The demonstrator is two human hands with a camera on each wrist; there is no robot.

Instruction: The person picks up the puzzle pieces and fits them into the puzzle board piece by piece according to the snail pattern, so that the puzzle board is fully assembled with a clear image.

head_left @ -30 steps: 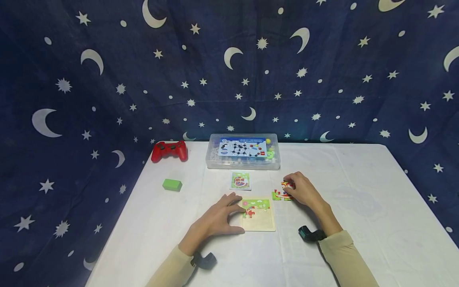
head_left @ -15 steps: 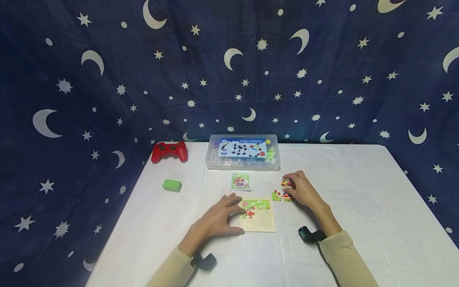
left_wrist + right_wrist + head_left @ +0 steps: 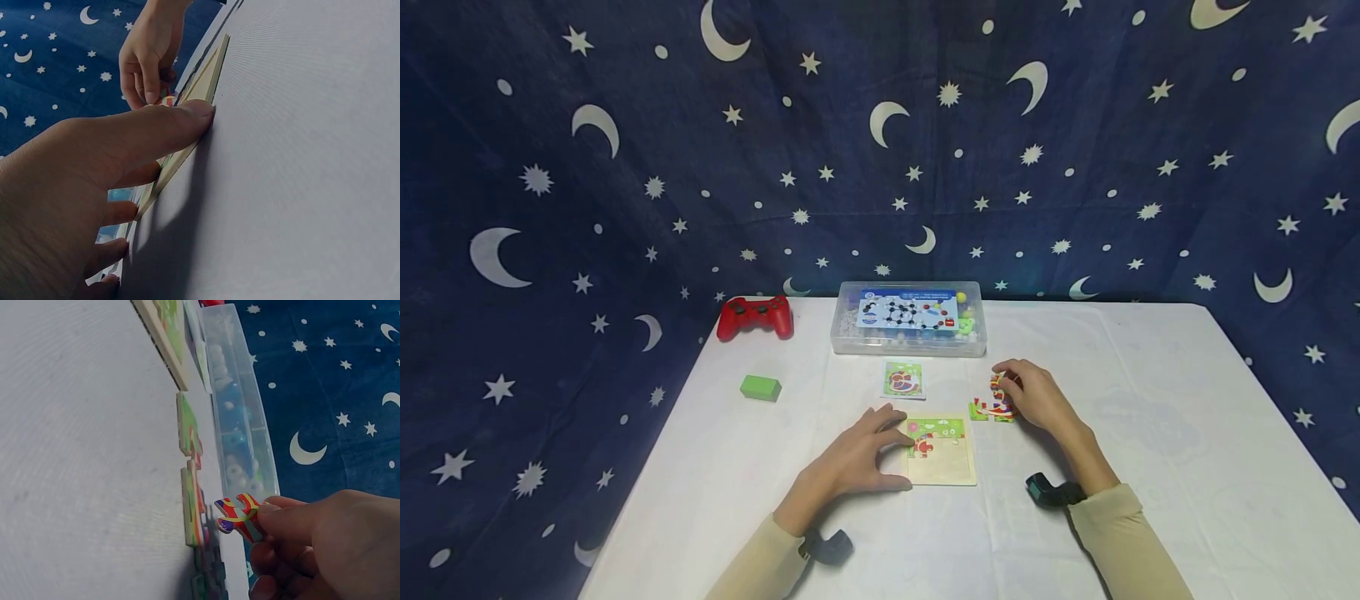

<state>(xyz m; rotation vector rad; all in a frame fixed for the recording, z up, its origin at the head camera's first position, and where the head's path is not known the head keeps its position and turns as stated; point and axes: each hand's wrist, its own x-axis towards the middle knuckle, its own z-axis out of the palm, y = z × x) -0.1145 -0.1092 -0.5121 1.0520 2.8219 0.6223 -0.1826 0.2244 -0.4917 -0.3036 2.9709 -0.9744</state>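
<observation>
In the head view my left hand [image 3: 861, 454] holds the left side of a wooden jigsaw puzzle board [image 3: 943, 471]. Its thumb sits at the near corner and the fingers spread toward the far corner. Fitted pieces fill the board's top strip and part of its left side; bare wood shows elsewhere. My right hand [image 3: 1033, 396] is at the loose puzzle pieces [image 3: 979, 410], right of the board. The right wrist view shows a red, yellow and blue puzzle piece [image 3: 240, 515] pinched between thumb and fingers, tilted above the other pieces.
A small picture card [image 3: 902, 380] lies behind the board. Farther back stands a clear plastic box [image 3: 908, 343] with a molecule-model label. On the left are a green block [image 3: 761, 387] and a red game controller [image 3: 755, 317]. A starry cloth [image 3: 820, 167] hangs behind the table.
The right hand's fingers have shifted slightly over the loose pieces, and more of the pieces beneath now shows. My left hand and the board have stayed in place.
</observation>
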